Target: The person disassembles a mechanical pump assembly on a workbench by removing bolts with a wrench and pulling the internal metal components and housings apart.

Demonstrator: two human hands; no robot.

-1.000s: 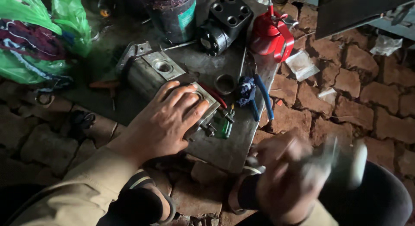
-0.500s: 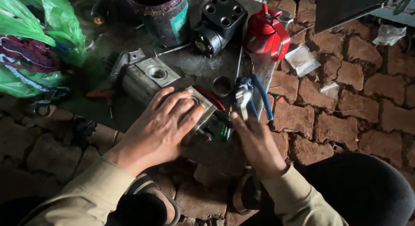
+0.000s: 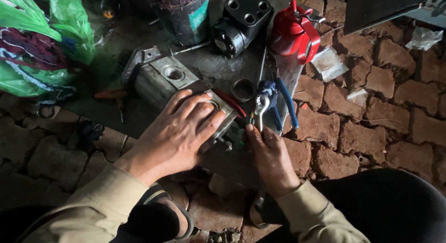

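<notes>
while the left hand [image 3: 179, 131] is pressing spread fingers on the metal block [image 3: 179, 82] at frame centre, the right hand [image 3: 269, 154] is gripping a wrench [image 3: 261, 108] beside it.

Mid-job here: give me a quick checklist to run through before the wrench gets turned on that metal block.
1. Left hand pressed flat on the metal block: ok.
2. Right hand gripping the wrench: ok.
3. Wrench head seated on a fastener: cannot tell, the contact point is dark and partly hidden.
4. Block resting fully on the metal plate: ok, though its near end sits close to the plate's edge.
5. Swing room: not ok, the blue-handled pliers lie right beside the wrench.
6. Red oil can apart from the hands: ok.
</notes>
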